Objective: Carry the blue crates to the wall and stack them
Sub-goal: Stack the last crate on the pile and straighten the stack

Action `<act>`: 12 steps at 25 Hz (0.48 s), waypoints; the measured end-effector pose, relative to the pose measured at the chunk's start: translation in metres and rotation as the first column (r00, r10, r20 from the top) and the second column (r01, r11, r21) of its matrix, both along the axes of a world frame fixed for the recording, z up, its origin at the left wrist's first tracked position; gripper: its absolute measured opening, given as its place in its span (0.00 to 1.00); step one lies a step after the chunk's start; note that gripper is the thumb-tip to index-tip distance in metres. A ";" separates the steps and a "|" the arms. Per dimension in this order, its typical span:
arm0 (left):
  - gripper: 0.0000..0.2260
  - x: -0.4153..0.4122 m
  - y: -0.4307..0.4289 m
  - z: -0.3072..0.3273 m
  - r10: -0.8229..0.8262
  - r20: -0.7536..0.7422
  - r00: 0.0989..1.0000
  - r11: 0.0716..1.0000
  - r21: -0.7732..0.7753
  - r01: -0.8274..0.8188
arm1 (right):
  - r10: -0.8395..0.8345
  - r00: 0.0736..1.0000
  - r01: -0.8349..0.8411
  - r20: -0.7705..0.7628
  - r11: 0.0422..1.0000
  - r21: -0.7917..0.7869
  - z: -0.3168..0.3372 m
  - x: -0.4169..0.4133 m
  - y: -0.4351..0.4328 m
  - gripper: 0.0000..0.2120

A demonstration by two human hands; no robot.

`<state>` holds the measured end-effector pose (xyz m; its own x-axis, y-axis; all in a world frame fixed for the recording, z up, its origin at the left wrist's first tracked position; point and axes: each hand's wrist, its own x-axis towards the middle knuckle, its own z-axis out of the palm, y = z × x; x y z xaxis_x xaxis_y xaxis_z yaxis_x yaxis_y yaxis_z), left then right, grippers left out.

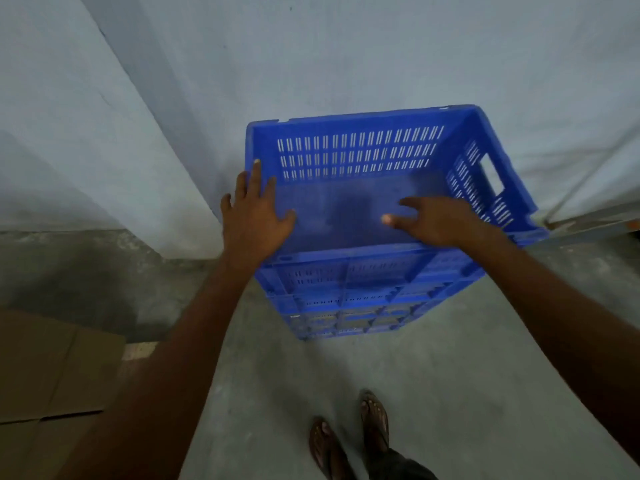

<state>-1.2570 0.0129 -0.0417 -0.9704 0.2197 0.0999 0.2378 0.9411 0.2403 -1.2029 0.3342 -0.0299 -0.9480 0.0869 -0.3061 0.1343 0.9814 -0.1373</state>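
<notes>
A stack of blue slotted crates point(346, 299) stands on the floor against the pale wall point(311, 57). The top blue crate point(360, 150) is empty and sits slightly skewed on the ones below. My left hand point(254, 216) lies with straight fingers on the crate's left rim near the front corner. My right hand point(440, 220) hovers over the front rim with fingers spread and relaxed, holding nothing; whether it touches the rim is unclear.
Flattened brown cardboard point(52, 368) lies on the floor at the lower left. A wall corner point(194, 237) juts out left of the stack. My sandalled feet point(349, 434) stand on grey concrete just behind the crates.
</notes>
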 end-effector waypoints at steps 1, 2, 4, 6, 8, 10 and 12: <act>0.35 0.017 0.006 -0.001 0.043 0.045 0.998 0.999 -0.002 -0.043 | -0.051 0.989 0.061 -0.142 0.996 0.067 0.008 0.038 0.013 0.38; 0.35 0.033 0.011 -0.003 0.087 0.080 0.993 0.996 -0.003 -0.087 | -0.053 0.957 0.091 -0.287 0.988 0.121 0.005 0.067 0.019 0.37; 0.33 0.049 0.017 -0.005 0.149 0.103 0.984 0.989 -0.009 -0.149 | -0.001 0.923 0.111 -0.385 0.959 0.262 -0.006 0.079 0.021 0.40; 0.32 0.051 0.016 0.002 0.177 0.114 0.977 0.983 0.017 -0.181 | -0.080 0.943 0.168 -0.323 0.952 0.257 -0.003 0.072 0.014 0.40; 0.30 0.056 0.013 -0.002 0.180 0.094 0.979 0.984 -0.002 -0.181 | -0.077 0.974 0.142 -0.215 0.942 0.305 -0.002 0.076 0.010 0.38; 0.28 0.066 0.011 -0.009 0.191 0.048 0.980 0.981 -0.034 -0.190 | -0.027 0.979 0.102 -0.201 0.923 0.371 -0.008 0.088 0.010 0.37; 0.28 0.058 0.015 -0.009 0.184 0.021 0.983 0.982 -0.039 -0.184 | -0.061 0.971 0.139 -0.230 0.929 0.342 -0.009 0.082 0.013 0.37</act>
<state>-1.1993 0.0277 -0.0509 -0.9967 0.0403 0.0707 0.0542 0.9766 0.2079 -1.1211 0.3473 -0.0389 -0.9678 0.2497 -0.0311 0.2404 0.9539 0.1795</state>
